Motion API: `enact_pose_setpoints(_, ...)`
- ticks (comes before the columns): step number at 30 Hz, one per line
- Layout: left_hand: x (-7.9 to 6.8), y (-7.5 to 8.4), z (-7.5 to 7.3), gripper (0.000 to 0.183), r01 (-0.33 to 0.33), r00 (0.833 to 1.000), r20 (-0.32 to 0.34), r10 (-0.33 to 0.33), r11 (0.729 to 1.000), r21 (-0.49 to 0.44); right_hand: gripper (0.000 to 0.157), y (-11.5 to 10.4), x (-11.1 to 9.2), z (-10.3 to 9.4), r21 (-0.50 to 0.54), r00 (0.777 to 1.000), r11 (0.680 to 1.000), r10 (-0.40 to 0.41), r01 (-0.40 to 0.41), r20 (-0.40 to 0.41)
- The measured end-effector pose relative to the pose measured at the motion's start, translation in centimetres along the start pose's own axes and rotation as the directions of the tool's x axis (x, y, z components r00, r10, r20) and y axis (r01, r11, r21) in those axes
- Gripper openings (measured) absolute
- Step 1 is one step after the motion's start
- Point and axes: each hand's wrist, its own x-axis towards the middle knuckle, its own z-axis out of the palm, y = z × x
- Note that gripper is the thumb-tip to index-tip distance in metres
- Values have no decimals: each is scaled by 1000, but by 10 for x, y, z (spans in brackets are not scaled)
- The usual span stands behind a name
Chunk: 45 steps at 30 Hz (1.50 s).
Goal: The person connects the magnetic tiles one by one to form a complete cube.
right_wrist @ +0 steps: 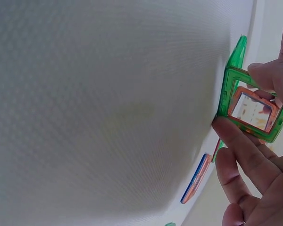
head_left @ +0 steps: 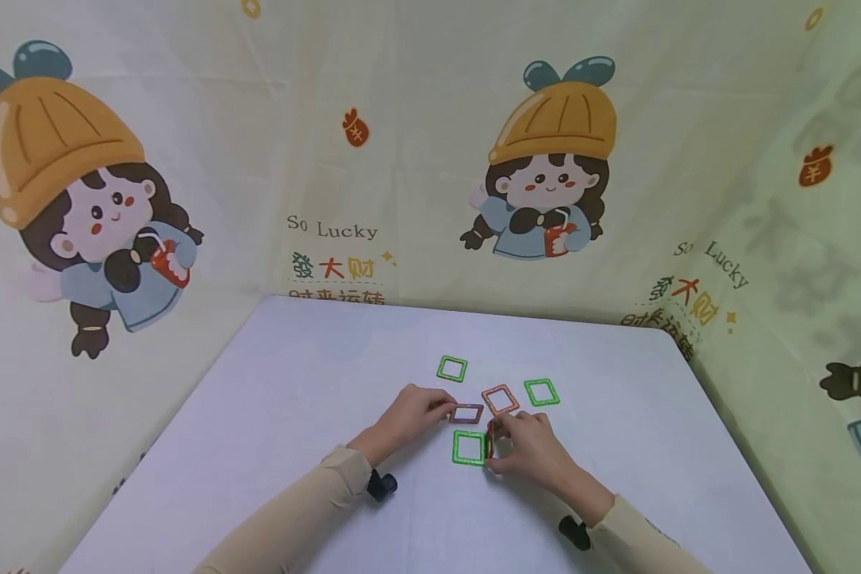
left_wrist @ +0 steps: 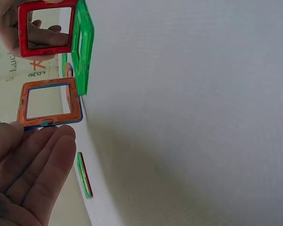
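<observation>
My left hand [head_left: 412, 416] pinches a square magnetic tile [left_wrist: 52, 120] between thumb and fingers, by one edge. Its frame is orange on one face with blue along the rim, and it stands tilted above the table. A green square tile [head_left: 455, 448] lies flat in front of me. At its right edge my right hand [head_left: 534, 450] grips another square tile [right_wrist: 225, 92] standing upright, green on the outer face and red on the inner. In the left wrist view, the lower edge of this red-faced tile [left_wrist: 23, 30] meets the flat green one.
On the white table [head_left: 316, 359], beyond my hands, lie a green tile [head_left: 450, 379], an orange tile [head_left: 494, 390] and another green tile [head_left: 545, 403]. Small black cameras [head_left: 383, 485] sit at both wrists. A printed cloth [head_left: 430, 199] hangs behind and around the table.
</observation>
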Motion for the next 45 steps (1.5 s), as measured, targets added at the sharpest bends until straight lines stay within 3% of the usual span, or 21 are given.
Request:
enact_pose_setpoints(14,-3,-3,2,15,-68,995,74,71,997,-34,47,-4,0,-1,-1,1000,1000,16,-16,2)
enact_pose_setpoints(26,-1,0,3,14,-29,982,183,39,998,-60,45,-6,-1,-4,1,1000,1000,15,-15,7)
enact_pose_setpoints(31,-1,0,4,16,-26,983,179,32,999,-39,48,-4,-1,-5,-4,1000,1000,3,-3,28)
enact_pose_setpoints(34,-2,1,4,16,-33,986,165,39,999,-34,57,1,0,-9,6,998,1000,-26,26,56)
enact_pose_setpoints(37,-2,1,5,18,-38,987,154,44,999,-38,60,10,3,-14,59,993,997,-62,57,101)
enact_pose_setpoints(45,-4,1,5,18,6,984,179,2,999,-41,38,25,19,-17,230,981,965,-153,124,114)
